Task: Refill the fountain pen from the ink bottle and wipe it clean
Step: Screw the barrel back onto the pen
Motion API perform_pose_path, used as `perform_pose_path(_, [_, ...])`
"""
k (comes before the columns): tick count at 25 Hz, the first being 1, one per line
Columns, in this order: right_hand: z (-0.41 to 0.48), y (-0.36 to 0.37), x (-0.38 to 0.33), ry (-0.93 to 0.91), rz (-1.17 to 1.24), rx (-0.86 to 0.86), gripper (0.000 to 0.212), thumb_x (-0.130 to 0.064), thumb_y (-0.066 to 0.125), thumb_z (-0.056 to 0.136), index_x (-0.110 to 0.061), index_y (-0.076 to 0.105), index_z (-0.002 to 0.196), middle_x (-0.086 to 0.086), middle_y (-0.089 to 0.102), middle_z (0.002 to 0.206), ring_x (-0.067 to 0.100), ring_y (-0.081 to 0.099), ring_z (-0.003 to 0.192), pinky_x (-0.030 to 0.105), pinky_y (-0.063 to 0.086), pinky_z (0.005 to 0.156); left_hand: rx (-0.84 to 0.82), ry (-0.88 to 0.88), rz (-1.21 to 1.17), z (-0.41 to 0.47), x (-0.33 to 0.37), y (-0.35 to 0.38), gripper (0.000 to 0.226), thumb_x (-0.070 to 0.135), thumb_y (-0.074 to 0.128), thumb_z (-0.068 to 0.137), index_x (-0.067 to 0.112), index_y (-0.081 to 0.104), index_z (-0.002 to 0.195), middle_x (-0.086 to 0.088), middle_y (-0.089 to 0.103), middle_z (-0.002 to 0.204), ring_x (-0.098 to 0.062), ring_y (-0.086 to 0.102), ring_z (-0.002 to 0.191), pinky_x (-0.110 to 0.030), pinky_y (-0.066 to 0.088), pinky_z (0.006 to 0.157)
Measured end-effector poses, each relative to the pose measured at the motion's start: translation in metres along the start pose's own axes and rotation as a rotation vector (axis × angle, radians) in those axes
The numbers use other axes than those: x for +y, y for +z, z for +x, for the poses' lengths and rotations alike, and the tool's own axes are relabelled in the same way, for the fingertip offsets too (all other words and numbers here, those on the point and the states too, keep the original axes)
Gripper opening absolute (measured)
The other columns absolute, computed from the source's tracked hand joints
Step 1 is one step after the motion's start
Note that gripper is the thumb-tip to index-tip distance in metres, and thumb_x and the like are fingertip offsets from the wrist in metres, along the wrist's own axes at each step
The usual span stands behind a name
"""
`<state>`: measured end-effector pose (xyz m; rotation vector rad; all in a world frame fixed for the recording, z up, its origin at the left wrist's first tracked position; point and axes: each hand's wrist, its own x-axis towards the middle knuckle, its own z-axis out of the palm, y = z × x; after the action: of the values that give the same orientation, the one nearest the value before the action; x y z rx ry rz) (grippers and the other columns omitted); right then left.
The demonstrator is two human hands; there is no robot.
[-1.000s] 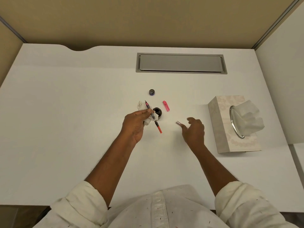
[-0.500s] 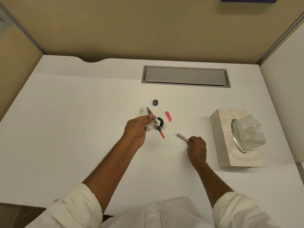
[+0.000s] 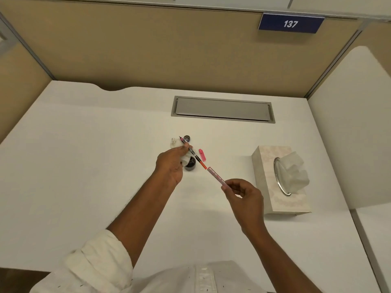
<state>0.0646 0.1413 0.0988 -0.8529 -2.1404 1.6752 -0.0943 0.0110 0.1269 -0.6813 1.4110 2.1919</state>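
Careful now, I'd watch this join: the right hand (image 3: pixel 243 197) pinches the pink barrel (image 3: pixel 215 175) by its tail, mouth just short of the pen's (image 3: pixel 193 154) orange end. A skewed push could jolt it and tip the open ink bottle (image 3: pixel 190 166) right beneath. The left hand's (image 3: pixel 170 163) fingers (image 3: pixel 183 148) grip the pen mid-body over a tissue (image 3: pixel 186 159), nib pointing away

Cream shirt (image 3: pixel 203 279) flecked with tiny dark specks, left sleeve (image 3: pixel 99 258) rolled up.
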Motion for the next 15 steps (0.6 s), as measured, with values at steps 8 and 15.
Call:
perform_pose_path(8, [-0.009, -0.027, -0.011, -0.086, -0.026, 0.035, 0.026, -0.011, 0.076, 0.075, -0.035, 0.067, 0.07, -0.021, 0.069, 0.075, -0.002, 0.064, 0.07, 0.005, 0.046, 0.062, 0.029, 0.03, -0.053, -0.026, -0.012, 0.016, 0.008, 0.003, 0.065, 0.082, 0.008, 0.062, 0.077, -0.003, 0.063, 0.073, -0.007, 0.062, 0.057, -0.017, 0.048, 0.055])
perform_pose_path(15, [-0.009, -0.034, -0.01, -0.096, -0.006, 0.013, 0.022, -0.011, 0.077, 0.075, -0.031, 0.069, 0.072, -0.02, 0.07, 0.075, -0.003, 0.064, 0.07, 0.005, 0.045, 0.062, 0.104, 0.067, -0.098, -0.035, -0.02, 0.024, 0.011, 0.002, 0.066, 0.08, 0.01, 0.062, 0.073, 0.007, 0.066, 0.048, -0.004, 0.063, 0.047, -0.02, 0.05, 0.059])
